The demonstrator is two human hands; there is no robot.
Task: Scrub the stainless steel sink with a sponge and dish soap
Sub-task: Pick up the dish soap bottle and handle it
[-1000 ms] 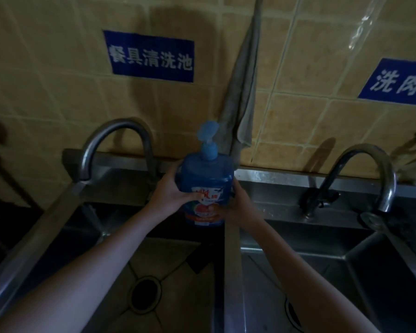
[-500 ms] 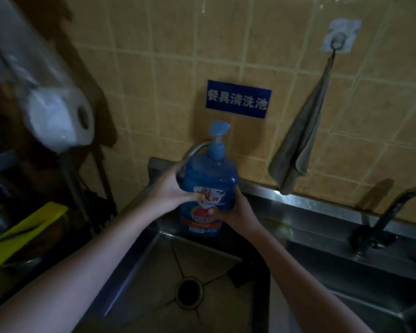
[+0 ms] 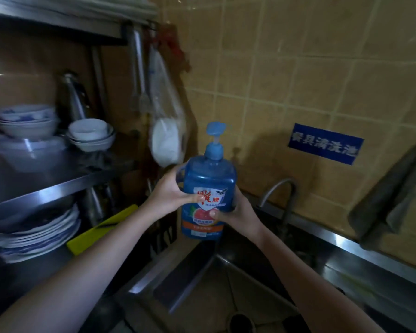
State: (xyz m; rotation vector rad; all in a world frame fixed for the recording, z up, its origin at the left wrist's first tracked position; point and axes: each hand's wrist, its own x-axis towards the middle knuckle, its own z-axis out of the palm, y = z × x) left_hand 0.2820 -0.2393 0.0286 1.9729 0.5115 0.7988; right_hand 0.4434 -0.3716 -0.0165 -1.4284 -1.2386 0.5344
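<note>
Left grip: the left grip [image 3: 169, 197], a bare hand, wraps the side of the blue translucent plastic pump bottle of dish soap [image 3: 208, 179], with the thumb across the label.
Right grip: the right grip [image 3: 237, 212] clasps the opposite side lower down, with the thumb on the label.
Bottle: upright in the air, held by 2 hands above the left edge of the stainless steel sink basin [image 3: 159, 270].
Pump: the blue pump head [image 3: 215, 128] is raised, with no finger on it.
Risk: a wet bottle could slip and drop into the basin. Pumping with no sponge in view would likely waste soap.
Around: the curved steel faucet [image 3: 280, 188] is near the right grip. A white paper roll in a clear hanging bag [image 3: 167, 143] is just behind the left.
In the way: a yellow flat board [image 3: 101, 230] and a steel shelf [image 3: 46, 191] of bowls crowd the left side, so a wide swing could knock them.
</note>
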